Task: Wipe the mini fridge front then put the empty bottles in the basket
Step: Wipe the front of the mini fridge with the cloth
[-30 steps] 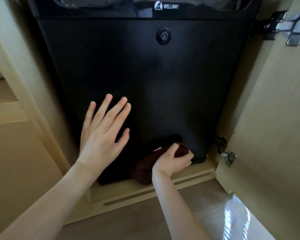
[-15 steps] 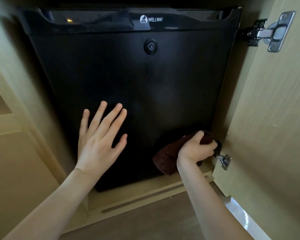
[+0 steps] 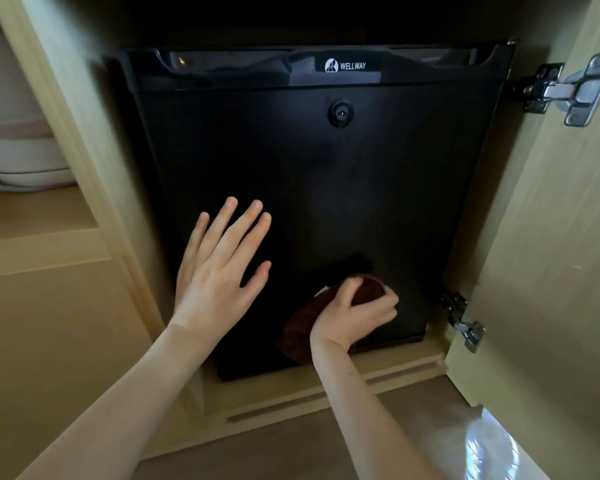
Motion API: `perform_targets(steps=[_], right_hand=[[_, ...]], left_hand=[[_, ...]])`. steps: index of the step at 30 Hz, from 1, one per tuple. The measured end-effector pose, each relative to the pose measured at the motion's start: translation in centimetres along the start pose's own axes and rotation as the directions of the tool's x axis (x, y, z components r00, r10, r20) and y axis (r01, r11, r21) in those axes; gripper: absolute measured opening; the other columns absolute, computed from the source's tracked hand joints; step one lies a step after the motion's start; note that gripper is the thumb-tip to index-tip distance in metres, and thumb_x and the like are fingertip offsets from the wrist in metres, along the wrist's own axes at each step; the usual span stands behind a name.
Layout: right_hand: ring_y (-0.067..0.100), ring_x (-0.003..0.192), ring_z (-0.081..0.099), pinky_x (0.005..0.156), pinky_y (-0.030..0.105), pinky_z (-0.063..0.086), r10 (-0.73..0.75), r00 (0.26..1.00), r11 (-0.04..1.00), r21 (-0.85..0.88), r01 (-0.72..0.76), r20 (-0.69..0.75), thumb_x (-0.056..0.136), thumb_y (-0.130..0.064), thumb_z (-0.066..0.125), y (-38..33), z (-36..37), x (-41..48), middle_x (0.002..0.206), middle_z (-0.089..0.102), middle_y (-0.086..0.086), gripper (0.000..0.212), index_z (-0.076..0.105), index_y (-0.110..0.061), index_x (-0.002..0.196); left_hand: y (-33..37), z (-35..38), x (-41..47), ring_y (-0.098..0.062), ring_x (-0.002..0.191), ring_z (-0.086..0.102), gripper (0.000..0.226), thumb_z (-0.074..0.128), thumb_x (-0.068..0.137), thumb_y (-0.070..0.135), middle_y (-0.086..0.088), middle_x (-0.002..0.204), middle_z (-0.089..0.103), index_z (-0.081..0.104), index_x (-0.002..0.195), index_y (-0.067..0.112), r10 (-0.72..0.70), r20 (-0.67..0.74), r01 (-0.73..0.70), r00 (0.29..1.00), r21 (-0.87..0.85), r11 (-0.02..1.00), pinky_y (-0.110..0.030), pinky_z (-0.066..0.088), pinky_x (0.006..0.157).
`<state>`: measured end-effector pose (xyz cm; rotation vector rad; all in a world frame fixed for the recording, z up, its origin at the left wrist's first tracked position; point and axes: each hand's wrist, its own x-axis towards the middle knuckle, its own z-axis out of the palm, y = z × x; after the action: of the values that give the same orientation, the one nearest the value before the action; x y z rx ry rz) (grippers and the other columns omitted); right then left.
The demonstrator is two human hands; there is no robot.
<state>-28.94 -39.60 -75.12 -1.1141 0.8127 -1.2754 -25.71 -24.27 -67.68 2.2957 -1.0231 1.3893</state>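
We see the black mini fridge [image 3: 309, 202] inside a wooden cabinet [image 3: 66, 306], its door [image 3: 551, 254] open right. Left hand [image 3: 219, 271] lies flat, fingers spread. Right hand [image 3: 354, 315] grips the brown cloth [image 3: 298, 336], now shifted left from the lower right corner.

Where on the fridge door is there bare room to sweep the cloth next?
Free: the wide band between the lock and both hands, plus the door's right side. Crowded: lower left, where the left hand lies flat beside the right hand gripping the cloth.
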Motion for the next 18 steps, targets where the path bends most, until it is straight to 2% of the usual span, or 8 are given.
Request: perform_targets(steps=[3, 5, 7, 9, 12, 14, 17, 18], right_hand=[[0.017, 0.094, 0.054, 0.079, 0.020, 0.048, 0.035, 0.999, 0.999, 0.041, -0.034, -0.005, 0.093, -0.022, 0.065, -1.5, 0.5, -0.1, 0.107, 0.042, 0.000, 0.023, 0.048, -0.020, 0.108], [0.019, 0.090, 0.054, 0.077, 0.018, 0.044, -0.073, 0.997, 0.993, 0.095, 0.073, -0.013, 0.091, -0.020, 0.067, -4.3, 1.8, 0.0, 0.104, 0.044, 0.002, 0.021, 0.052, -0.017, 0.105], [0.022, 0.088, 0.054, 0.079, 0.024, 0.044, -0.169, 0.985, 0.976, 0.137, 0.170, -0.022, 0.088, -0.022, 0.068, -7.3, 3.4, 0.1, 0.099, 0.043, 0.001, 0.021, 0.054, -0.014, 0.102], [0.021, 0.087, 0.055, 0.077, 0.027, 0.047, -0.248, 0.969, 0.959, 0.143, 0.245, 0.006, 0.086, -0.028, 0.066, -9.1, 4.3, -0.1, 0.096, 0.043, -0.004, 0.021, 0.050, -0.023, 0.098], [0.016, 0.088, 0.054, 0.075, 0.015, 0.046, -0.333, 0.941, 0.936, 0.138, 0.323, 0.054, 0.087, -0.029, 0.065, -8.1, 4.0, -0.5, 0.099, 0.043, -0.002, 0.022, 0.048, -0.026, 0.100], [0.015, 0.089, 0.053, 0.076, 0.011, 0.043, -0.307, 0.949, 0.948, 0.114, 0.297, 0.077, 0.088, -0.028, 0.065, -5.8, 3.1, -1.1, 0.102, 0.042, -0.001, 0.023, 0.049, -0.021, 0.104], [0.016, 0.090, 0.052, 0.079, 0.025, 0.047, -0.176, 0.979, 0.984, 0.051, 0.172, 0.105, 0.090, -0.026, 0.064, -2.4, 1.5, -2.2, 0.104, 0.040, -0.001, 0.024, 0.045, -0.024, 0.105], [0.013, 0.088, 0.052, 0.078, 0.024, 0.047, -0.137, 0.985, 0.990, 0.036, 0.134, 0.108, 0.091, -0.025, 0.064, -1.7, 1.1, -2.4, 0.103, 0.040, -0.003, 0.024, 0.044, -0.025, 0.105]], left_hand=[[-0.2, -0.5, 0.0, -0.017, 0.153, 0.017, 0.059, 0.060, 0.094, 0.026, 0.000, 0.158, 0.036, 0.043, 0.149, 0.015, 0.018, 0.025, -0.018, 1.000, -0.001, 1.000, -0.038, 0.009, 0.125], [-0.5, -0.9, 0.1, -0.017, 0.152, 0.020, 0.058, 0.060, 0.094, 0.026, 0.000, 0.158, 0.036, 0.044, 0.149, 0.015, 0.020, 0.016, -0.020, 1.000, 0.009, 1.000, -0.040, 0.011, 0.125], [-0.9, -1.1, 0.3, -0.019, 0.151, 0.022, 0.056, 0.060, 0.094, 0.025, -0.001, 0.157, 0.037, 0.045, 0.148, 0.015, -0.002, -0.020, 0.002, 1.000, 0.013, 1.000, -0.041, 0.012, 0.125], [-1.3, -1.1, 0.5, -0.019, 0.151, 0.024, 0.056, 0.061, 0.094, 0.024, -0.001, 0.157, 0.037, 0.045, 0.147, 0.015, -0.026, -0.047, 0.027, 0.999, 0.002, 1.000, -0.041, 0.013, 0.125], [-1.4, -1.1, 0.3, -0.019, 0.151, 0.023, 0.057, 0.060, 0.094, 0.024, -0.001, 0.157, 0.037, 0.044, 0.148, 0.015, -0.043, -0.035, 0.042, 0.998, -0.015, 0.999, -0.040, 0.013, 0.125], [-1.5, -1.1, 0.0, -0.018, 0.152, 0.021, 0.058, 0.059, 0.094, 0.025, 0.000, 0.157, 0.037, 0.042, 0.149, 0.016, -0.042, -0.015, 0.042, 0.999, -0.023, 0.999, -0.040, 0.013, 0.125], [-1.5, -1.2, -0.4, -0.018, 0.152, 0.019, 0.058, 0.057, 0.095, 0.026, 0.000, 0.157, 0.036, 0.040, 0.150, 0.016, -0.040, 0.009, 0.040, 0.999, -0.015, 0.999, -0.041, 0.013, 0.125], [-1.4, -1.2, -0.5, -0.018, 0.152, 0.018, 0.059, 0.057, 0.095, 0.026, 0.000, 0.158, 0.035, 0.040, 0.150, 0.016, -0.042, 0.017, 0.042, 0.999, -0.008, 0.999, -0.041, 0.013, 0.125]])
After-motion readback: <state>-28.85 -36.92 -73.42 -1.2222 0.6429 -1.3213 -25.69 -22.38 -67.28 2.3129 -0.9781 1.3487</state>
